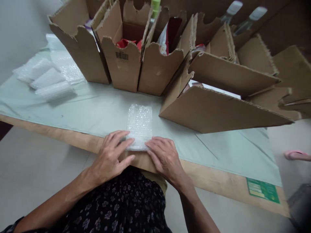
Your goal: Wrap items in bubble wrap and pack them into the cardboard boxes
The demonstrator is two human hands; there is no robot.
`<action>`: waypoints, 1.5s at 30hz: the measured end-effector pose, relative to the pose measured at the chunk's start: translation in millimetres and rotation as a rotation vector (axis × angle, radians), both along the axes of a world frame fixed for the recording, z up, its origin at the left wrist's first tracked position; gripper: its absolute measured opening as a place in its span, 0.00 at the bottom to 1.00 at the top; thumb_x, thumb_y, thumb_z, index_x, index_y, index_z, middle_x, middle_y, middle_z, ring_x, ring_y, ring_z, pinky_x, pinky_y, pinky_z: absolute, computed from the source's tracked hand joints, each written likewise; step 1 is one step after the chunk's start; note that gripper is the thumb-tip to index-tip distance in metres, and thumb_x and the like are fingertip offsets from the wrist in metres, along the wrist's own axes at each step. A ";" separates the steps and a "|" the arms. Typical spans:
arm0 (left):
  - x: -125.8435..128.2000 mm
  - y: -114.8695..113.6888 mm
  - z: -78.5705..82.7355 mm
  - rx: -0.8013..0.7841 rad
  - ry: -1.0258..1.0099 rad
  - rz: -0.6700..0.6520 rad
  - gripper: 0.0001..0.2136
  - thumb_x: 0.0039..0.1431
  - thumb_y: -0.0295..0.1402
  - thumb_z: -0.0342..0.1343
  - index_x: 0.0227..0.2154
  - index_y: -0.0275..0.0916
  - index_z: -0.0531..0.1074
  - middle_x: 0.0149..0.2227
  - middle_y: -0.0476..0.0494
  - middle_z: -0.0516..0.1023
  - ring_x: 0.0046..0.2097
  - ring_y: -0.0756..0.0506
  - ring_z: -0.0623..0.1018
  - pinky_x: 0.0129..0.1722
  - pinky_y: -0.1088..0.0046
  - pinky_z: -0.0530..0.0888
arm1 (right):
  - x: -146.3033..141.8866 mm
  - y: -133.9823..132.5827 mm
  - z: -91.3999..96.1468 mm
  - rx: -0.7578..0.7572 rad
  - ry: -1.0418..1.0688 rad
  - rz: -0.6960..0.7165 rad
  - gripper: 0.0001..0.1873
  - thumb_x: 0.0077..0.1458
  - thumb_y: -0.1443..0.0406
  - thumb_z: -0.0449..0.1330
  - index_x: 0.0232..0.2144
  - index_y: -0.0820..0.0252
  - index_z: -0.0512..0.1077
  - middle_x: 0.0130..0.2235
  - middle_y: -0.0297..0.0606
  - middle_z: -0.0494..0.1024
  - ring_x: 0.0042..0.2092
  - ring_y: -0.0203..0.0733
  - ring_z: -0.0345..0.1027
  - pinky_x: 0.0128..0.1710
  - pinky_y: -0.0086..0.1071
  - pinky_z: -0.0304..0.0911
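Here's the flat piece of bubble wrap [140,124], lying at the near edge of the worktop [92,111], right in front of the person. It's a neat oblong, long axis running away from the body, far end pointing at the row of cardboard boxes.

And the hands are on its near end! The left hand [114,153] spreads loosely, fingertips on the near left corner, thumb well apart from the fingers and gripping nothing. The right hand [165,155] curls over the near right corner, fingers bent, thumb close to the index finger; whether it pinches the film, I cannot tell.

Now the room. The near end sits right by the bare wooden strip [201,173]. To the left, a broad stretch of pale green cloth [102,113] runs to the bubble-wrap bundles [55,90]. On the right it's tighter: the corner of the leaning cardboard box [218,110] stands near. Beyond the far end, a short gap, then box bases.

Writing? A barcode [121,56] marks one upright carton [125,72]; the green card [263,190] at the right carries print too blurred to read.
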State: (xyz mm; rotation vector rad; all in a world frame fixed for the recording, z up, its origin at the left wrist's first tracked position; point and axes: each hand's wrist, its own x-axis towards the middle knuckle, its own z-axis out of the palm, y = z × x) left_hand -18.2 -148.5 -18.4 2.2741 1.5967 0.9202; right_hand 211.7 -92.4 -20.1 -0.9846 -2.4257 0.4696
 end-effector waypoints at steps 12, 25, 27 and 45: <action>-6.4 34.0 -23.3 -0.021 -0.017 0.112 0.11 0.69 0.31 0.55 0.51 0.37 0.75 0.41 0.40 0.80 0.43 0.40 0.78 0.46 0.57 0.76 | -5.8 -4.8 -6.1 0.137 -0.059 -0.085 0.17 0.65 0.66 0.61 0.55 0.57 0.73 0.59 0.48 0.77 0.62 0.57 0.67 0.55 0.50 0.65; -6.3 3.3 -6.7 -0.096 -0.146 -0.026 0.11 0.68 0.29 0.57 0.51 0.39 0.74 0.39 0.43 0.82 0.42 0.43 0.78 0.45 0.60 0.75 | 3.6 -11.6 7.4 -0.211 0.015 -0.050 0.12 0.69 0.63 0.57 0.53 0.53 0.74 0.48 0.37 0.83 0.50 0.47 0.75 0.53 0.46 0.67; -4.9 13.6 -12.2 -0.053 -0.081 0.034 0.10 0.68 0.31 0.56 0.50 0.37 0.75 0.37 0.43 0.81 0.40 0.42 0.77 0.43 0.59 0.75 | 2.1 -10.7 4.2 -0.110 0.035 -0.151 0.14 0.69 0.62 0.57 0.54 0.55 0.73 0.50 0.42 0.82 0.52 0.50 0.74 0.52 0.48 0.67; 9.1 -21.9 -6.5 -0.779 -1.063 0.194 0.26 0.59 0.40 0.64 0.59 0.38 0.71 0.53 0.33 0.82 0.55 0.35 0.82 0.55 0.54 0.80 | -13.2 -33.6 -3.3 -0.376 0.344 -0.213 0.14 0.64 0.63 0.59 0.50 0.52 0.77 0.49 0.41 0.83 0.51 0.48 0.75 0.52 0.46 0.72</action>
